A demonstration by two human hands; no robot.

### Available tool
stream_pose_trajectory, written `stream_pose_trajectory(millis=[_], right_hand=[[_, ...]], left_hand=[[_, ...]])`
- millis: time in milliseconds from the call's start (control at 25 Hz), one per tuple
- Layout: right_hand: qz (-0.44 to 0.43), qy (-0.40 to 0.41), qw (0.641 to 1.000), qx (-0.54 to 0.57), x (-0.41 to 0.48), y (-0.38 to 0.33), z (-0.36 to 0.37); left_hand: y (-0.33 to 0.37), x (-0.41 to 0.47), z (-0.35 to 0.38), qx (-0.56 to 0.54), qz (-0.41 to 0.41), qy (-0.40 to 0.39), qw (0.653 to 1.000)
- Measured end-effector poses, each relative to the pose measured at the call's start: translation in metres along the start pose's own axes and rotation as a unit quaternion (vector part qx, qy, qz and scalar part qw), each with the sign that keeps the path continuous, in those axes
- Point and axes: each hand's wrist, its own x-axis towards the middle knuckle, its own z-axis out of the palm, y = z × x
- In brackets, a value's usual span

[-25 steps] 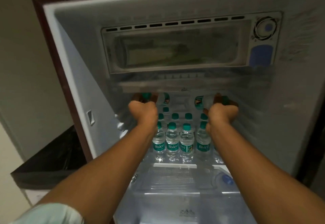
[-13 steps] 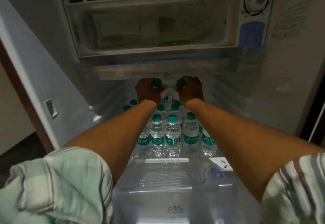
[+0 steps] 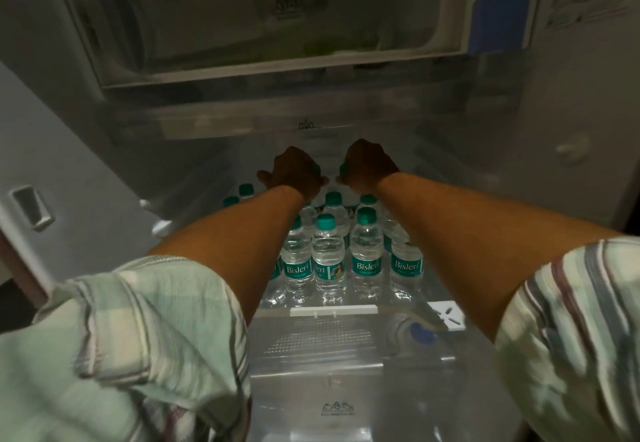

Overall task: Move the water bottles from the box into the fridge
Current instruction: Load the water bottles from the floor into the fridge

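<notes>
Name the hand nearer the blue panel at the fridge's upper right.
Right. The right hand is below and left of the blue panel; the left hand is farther left.

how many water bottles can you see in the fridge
8 at least. Four water bottles stand in the front row, two teal caps show behind them, two more at back left. The forearms may hide others.
</notes>
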Motion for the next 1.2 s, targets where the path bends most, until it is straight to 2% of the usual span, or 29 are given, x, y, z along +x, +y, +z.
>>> stream_pose_trajectory(millis=[120,400,680,840,1040,1200], right_hand=[[0.0,-0.014,1.0,-0.012,0.007,0.004,0.005],[0.001,-0.072,0.997,-0.033,0.018,0.006,0.023],[-0.002,-0.098,0.995,-0.029,0.008,0.003,0.015],[0.01,-0.048,0.999,0.023,-0.02,-0.007,-0.001],[0.045,0.022,0.994,-0.093,-0.07,-0.046,-0.006],[-0.056,0.072,0.993,-0.079,-0.151,-0.068,0.017]], left_hand=[[0.002,0.009,0.007,-0.003,-0.022,-0.011,1.0],[0.001,0.01,0.014,0.015,-0.017,-0.052,0.998],[-0.005,0.014,0.0,-0.008,0.058,-0.112,0.992],[-0.019,-0.006,-0.026,-0.075,0.056,-0.073,0.993],[-0.05,-0.063,-0.062,-0.005,0.105,-0.02,0.994],[-0.097,-0.131,-0.074,-0.003,0.166,0.018,0.986]])
